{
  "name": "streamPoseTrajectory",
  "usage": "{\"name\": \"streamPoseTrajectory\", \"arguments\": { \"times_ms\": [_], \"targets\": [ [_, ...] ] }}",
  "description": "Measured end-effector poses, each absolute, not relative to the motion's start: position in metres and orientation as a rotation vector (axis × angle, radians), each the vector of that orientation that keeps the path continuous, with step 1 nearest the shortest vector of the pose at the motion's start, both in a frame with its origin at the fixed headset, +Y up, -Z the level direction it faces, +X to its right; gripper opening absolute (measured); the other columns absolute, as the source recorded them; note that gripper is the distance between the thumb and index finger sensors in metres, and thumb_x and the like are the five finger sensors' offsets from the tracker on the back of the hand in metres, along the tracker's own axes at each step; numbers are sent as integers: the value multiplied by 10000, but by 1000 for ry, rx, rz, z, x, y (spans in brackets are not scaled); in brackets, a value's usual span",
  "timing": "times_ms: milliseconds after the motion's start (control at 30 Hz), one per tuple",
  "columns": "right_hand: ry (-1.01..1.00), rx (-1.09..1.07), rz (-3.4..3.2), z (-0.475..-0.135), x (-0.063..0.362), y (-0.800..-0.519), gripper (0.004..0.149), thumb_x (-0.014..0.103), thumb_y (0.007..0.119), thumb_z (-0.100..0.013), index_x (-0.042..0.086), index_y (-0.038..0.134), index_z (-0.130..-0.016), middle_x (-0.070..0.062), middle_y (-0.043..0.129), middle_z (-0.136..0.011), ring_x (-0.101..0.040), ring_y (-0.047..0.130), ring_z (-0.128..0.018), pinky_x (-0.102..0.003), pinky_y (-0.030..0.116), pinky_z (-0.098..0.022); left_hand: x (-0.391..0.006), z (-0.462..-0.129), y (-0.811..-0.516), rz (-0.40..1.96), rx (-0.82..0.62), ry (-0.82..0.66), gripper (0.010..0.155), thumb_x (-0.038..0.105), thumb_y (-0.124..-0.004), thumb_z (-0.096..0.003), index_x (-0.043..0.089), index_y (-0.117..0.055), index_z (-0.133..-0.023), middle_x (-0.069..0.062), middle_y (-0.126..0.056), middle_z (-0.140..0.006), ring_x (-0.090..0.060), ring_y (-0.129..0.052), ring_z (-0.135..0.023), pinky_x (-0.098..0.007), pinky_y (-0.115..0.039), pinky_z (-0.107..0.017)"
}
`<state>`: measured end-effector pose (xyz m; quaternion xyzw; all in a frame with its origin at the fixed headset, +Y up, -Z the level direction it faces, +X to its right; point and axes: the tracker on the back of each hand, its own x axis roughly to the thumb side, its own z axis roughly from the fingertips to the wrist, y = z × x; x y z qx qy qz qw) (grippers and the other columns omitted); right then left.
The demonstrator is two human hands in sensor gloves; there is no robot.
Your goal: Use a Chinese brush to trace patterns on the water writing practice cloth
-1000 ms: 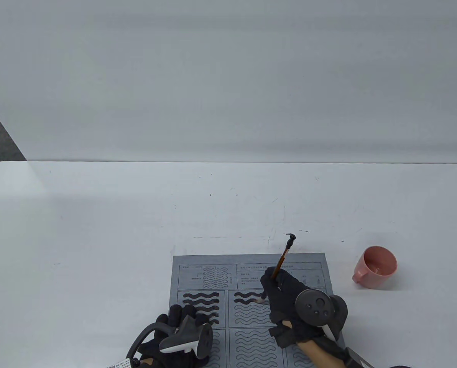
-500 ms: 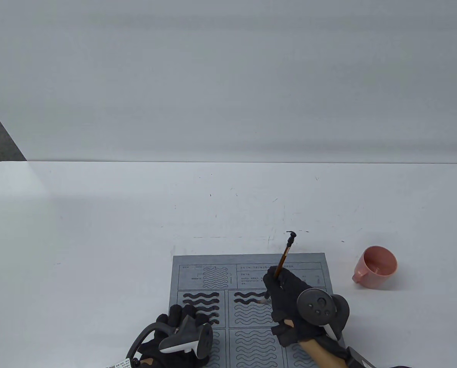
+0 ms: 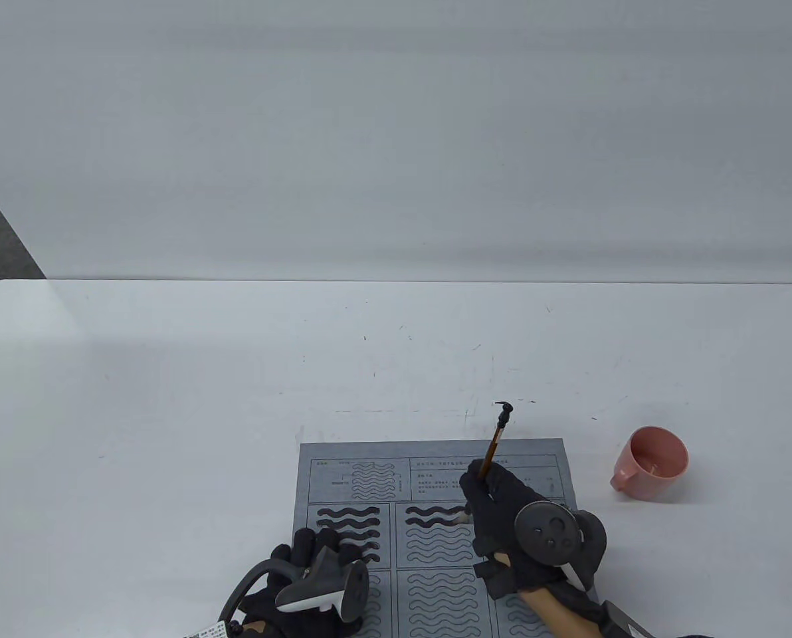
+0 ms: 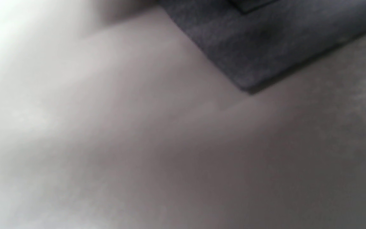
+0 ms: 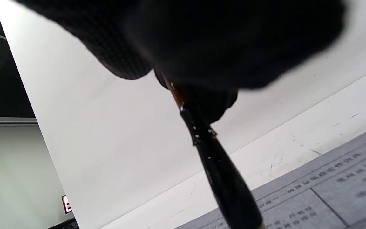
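Nearest the table's front edge, the left hand (image 3: pixel 303 585) rests on the practice cloth (image 3: pixel 436 551) at the sheet's 7 o'clock corner; its fingers (image 3: pixel 309 541) lie on the left wave panel, pointing toward 12 o'clock, but whether they are spread cannot be told. The left wrist view is blurred and shows only a cloth corner (image 4: pixel 265 47) on the table (image 4: pixel 138 143). At 3 o'clock of that hand, the right hand (image 3: pixel 509 518) holds the brush (image 3: pixel 492 448), its fingers (image 3: pixel 476 482) pinching the shaft. The brush leans toward 1 o'clock; its pale tip meets the cloth at the right end of the middle panel's darkened top wave. Beyond, at 3 o'clock of the cloth and well apart, a pink cup (image 3: pixel 652 463) stands on the table (image 3: pixel 236 372), handle toward 8 o'clock.
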<state>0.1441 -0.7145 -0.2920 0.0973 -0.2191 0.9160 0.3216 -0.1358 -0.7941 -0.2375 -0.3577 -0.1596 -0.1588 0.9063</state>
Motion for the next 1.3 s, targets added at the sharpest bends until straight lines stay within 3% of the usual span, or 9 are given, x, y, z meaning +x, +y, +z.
{"name": "streamPoseTrajectory", "arguments": {
  "times_ms": [1300],
  "targets": [
    [-622,255,2457,-289,146,-712,393,341,879,-475,23,922,-702,-197,1074,-541,-134,972,5,-358,808,120,-136,-237,-795,-327,-740,-332,895,636,-300,-351,290,332,-883,-160,345,-974,-527,207,-968,-721,-79,-743]
  ]
}}
